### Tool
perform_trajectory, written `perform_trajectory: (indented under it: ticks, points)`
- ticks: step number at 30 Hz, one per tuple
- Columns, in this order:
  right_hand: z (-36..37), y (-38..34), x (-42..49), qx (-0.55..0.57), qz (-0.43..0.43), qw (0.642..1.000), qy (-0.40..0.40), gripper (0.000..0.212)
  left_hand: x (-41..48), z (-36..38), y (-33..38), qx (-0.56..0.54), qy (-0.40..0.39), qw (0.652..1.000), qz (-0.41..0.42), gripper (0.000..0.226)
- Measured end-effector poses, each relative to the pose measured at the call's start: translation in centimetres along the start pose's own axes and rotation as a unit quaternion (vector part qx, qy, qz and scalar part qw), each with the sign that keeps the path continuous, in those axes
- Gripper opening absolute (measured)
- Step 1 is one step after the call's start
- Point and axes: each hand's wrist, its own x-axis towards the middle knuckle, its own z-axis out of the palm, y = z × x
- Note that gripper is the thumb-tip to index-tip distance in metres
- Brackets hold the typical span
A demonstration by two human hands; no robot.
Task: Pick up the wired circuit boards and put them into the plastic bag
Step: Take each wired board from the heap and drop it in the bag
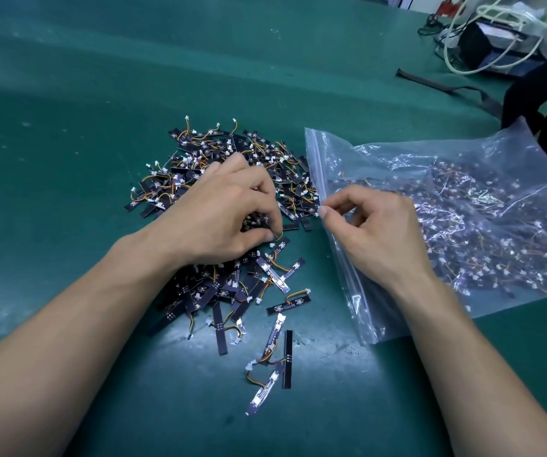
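- Nearest the viewer, a few stray black, strip-shaped wired circuit boards (pixel 287 359) with orange-and-yellow leads and white plugs are lying loose on the green-matted worktop (pixel 67 127), apart from the main heap. A grab aimed only at the heap is likely leaving these behind.
- The main heap (pixel 206 291) is lying just left of the bag's mouth, with leads crossing one another throughout. Lifting one clutch is probably dragging tangled neighbours along, and these may be dropping off short of the bag or sliding toward the worktop's near edge.
- The left hand (pixel 222 212) is resting on the middle of the heap, palm down. Its fingers are curling tightly and its fingertips (pixel 272 235) are closing on a clutch of boards. How many it is gripping cannot be told, since the hand is covering them.
- The right hand (pixel 377 232) is lying on the clear zip-top plastic bag (pixel 496 179). Thumb and forefinger are pinching the zip rim (pixel 318 166) near its middle, and the other fingers are loosely bent.
- The mouth is looking barely parted, so boards or plugs may be snagging on the zip rim. If the pinch is slipping, the limp film may be folding shut.
- The bag is already holding many boards and is lying flat, so contents near the mouth could be spilling back out.
- Farthest off, a black strap (pixel 446 87) and coiled white cables (pixel 496 37) are lying well apart from the work.
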Motion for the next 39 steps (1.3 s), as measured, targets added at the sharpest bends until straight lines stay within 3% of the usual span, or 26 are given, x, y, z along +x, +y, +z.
perform_trajectory:
  ticks: [8,13,26,31,39]
  points:
    - [0.6,-1.1,-0.6,0.064,-0.066,0.995,-0.047,0.011,0.4,-0.1,0.1,-0.010,0.081,0.996,0.032,0.007]
    - [0.9,-1.4,-0.7,0.086,-0.082,0.992,-0.033,0.015,0.4,-0.1,0.5,-0.033,0.117,0.992,0.042,0.012]
    - [1.3,-1.2,-0.7,0.114,-0.070,0.991,-0.020,0.012,0.4,0.3,0.8,-0.058,0.104,0.992,0.035,0.034]
    - [0.9,-1.2,-0.5,0.128,-0.038,0.991,-0.002,0.011,0.2,0.2,0.7,-0.071,0.130,0.989,0.024,0.025]
    - [1.0,-1.2,-0.6,0.136,-0.044,0.988,-0.052,0.010,0.3,0.2,1.1,-0.085,0.135,0.987,0.030,0.024]
